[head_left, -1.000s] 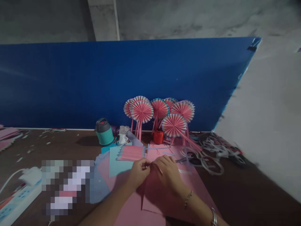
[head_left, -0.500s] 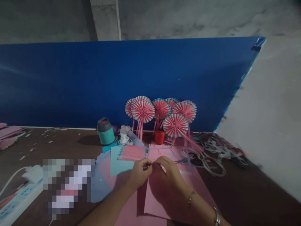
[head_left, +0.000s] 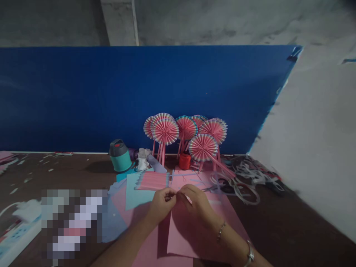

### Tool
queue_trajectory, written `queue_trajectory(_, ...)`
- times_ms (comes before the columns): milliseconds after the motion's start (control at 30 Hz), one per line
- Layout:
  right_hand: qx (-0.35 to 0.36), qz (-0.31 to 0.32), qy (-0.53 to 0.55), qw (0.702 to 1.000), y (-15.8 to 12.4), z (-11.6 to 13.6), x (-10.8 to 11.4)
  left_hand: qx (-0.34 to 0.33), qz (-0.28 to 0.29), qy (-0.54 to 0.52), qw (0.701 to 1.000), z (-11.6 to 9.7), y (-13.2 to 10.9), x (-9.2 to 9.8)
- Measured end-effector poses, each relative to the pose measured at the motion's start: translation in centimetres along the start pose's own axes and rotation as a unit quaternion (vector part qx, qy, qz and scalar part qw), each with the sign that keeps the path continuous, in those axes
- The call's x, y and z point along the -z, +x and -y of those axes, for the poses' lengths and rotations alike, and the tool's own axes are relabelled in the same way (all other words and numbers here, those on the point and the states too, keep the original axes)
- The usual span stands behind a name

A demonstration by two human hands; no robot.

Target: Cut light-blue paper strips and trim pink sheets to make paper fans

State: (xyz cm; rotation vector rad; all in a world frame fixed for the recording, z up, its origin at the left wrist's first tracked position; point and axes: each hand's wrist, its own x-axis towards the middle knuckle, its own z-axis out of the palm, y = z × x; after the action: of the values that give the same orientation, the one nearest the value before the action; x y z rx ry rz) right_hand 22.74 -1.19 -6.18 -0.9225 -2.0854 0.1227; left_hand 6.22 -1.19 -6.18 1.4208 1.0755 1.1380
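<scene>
My left hand (head_left: 162, 202) and my right hand (head_left: 194, 200) meet at their fingertips above the pink paper sheets (head_left: 203, 237). Both are closed in a pinch, and whatever lies between the fingers is too small to make out. Just beyond the left hand is a pleated pink paper piece (head_left: 152, 180) with blue-grey zigzag edges, lying partly on a light blue sheet (head_left: 139, 196). Scissors (head_left: 210, 188) lie beyond my right hand, near a thin red thread loop (head_left: 184, 178).
Several round pink paper fans (head_left: 203, 147) stand against the blue panel (head_left: 125, 96). A red spool (head_left: 185, 161) and a teal container with a dark lid (head_left: 120, 157) are at the back. Paper scraps (head_left: 256, 176) lie at right, a power strip (head_left: 20, 237) at left.
The whole scene has shifted slightly left as the camera turned right. My hands keep the same fingertip-to-fingertip pinch.
</scene>
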Motion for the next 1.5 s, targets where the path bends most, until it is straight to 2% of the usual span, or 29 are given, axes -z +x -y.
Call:
queue_trajectory(233, -0.005, 0.016, -0.01, 1.0, -0.07, 0.04, 0.04, 0.009, 0.0, -0.002, 1.0, -0.08, 0.02, -0.06)
queue_trajectory(533, 0.029, 0.027, -0.052, 0.998, -0.06, -0.19, -0.03, 0.009, 0.004, 0.001, 1.0, 0.25, 0.02, -0.02)
queue_trajectory(733, 0.005, 0.022, -0.031, 0.999, -0.1, -0.11, -0.11, 0.008, 0.003, 0.014, 1.0, -0.03, -0.13, -0.06)
queue_trajectory(967, 0.032, 0.029, -0.049, 0.998, -0.07, -0.08, 0.1, 0.021, 0.005, 0.006, 1.0, 0.05, -0.17, -0.12)
queue_trajectory(1367, -0.053, -0.006, 0.05, 0.997, -0.17, 0.24, -0.23, 0.006, 0.006, 0.011, 1.0, 0.11, -0.02, -0.12)
queue_trajectory(1500, -0.121, -0.037, 0.081, 0.989, 0.13, 0.44, -0.29, 0.023, -0.014, 0.01, 1.0, 0.47, 0.2, -0.23)
